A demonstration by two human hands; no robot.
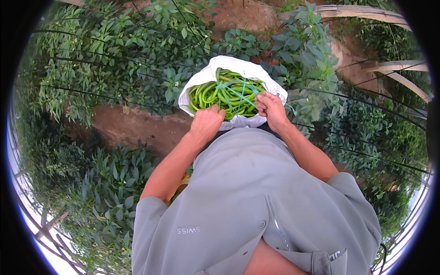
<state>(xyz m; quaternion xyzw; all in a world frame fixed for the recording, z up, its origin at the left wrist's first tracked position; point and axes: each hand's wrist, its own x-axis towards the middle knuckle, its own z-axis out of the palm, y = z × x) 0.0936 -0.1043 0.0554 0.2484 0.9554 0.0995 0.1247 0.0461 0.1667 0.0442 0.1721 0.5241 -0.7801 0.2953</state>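
Observation:
A white woven sack (189, 94) full of long green chili peppers (208, 95) stands open-mouthed in front of my waist. Thin blue twine (238, 95) crosses over the peppers in a loose web from rim to rim. My right hand (271, 109) is closed at the right side of the mouth, pinching the twine, with a loose end showing to its right. My left hand (209, 122) is at the near left rim, its fingers curled down against the peppers. Whatever those fingers hold is hidden.
Leafy pepper plants (123, 59) crowd the left side, and more plants (316, 59) grow on the right. Bare brown soil (137, 130) runs between the rows. Dark support lines (366, 103) stretch across the plants. Pale curved poles (366, 11) stand at the upper right.

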